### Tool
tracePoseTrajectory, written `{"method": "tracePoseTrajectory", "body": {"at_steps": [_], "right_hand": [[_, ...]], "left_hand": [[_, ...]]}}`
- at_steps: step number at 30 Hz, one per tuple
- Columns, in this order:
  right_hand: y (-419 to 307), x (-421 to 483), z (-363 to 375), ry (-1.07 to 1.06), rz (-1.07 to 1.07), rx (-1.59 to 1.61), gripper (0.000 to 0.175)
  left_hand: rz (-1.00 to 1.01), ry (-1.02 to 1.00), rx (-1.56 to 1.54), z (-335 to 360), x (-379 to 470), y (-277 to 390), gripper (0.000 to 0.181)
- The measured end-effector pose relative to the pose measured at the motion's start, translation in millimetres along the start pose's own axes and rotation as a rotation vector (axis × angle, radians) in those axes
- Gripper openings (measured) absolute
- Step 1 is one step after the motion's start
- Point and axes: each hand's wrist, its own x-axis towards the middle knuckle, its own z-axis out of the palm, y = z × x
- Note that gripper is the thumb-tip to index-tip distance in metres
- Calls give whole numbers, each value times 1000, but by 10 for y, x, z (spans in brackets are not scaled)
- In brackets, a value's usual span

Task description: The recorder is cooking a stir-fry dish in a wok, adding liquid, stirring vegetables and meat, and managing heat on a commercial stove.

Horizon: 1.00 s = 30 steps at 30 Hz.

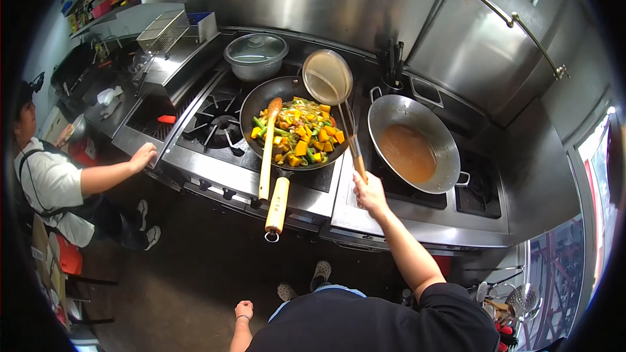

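My right hand [369, 193] grips the wooden handle of a fine-mesh strainer [327, 77]. The strainer's round bowl hangs over the far right rim of a dark wok [248, 107] and looks empty. In that wok lie orange squash-like chunks [301, 148] and green vegetable pieces. A wooden spoon [267, 156] rests across its left side, near the wok's pale wooden handle [278, 205]. To the right of my hand, a two-handled metal wok [415, 107] contains brown liquid [407, 152]. Down by my side, my left hand [244, 309] is loosely curled, with nothing visible in it.
A lidded pot [256, 56] stands behind an uncovered burner [222, 129]. At the left, a person [54, 181] reaches one hand toward the counter and holds a metal bowl [76, 128]. Black-handled utensils [392, 66] stand at the stove's back. Ladles and skimmers [521, 300] hang lower right.
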Motion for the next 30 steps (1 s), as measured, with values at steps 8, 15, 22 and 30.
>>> {"method": "tracePoseTrajectory", "body": {"at_steps": [8,15,22,30], "right_hand": [[-592,-98,-1720,264,-70,-322,27],[233,-278,-3232,679,-105,-1438,29],[605,-249,-3154,478,-59,-1256,36],[-82,-497,-2548,45,463,-192,37]], "left_hand": [[8,-73,-107,27,-24,321,13],[35,-85,-25,131,-24,311,13],[36,-95,22,138,52,465,12],[134,-87,-47,232,144,798,13]]}}
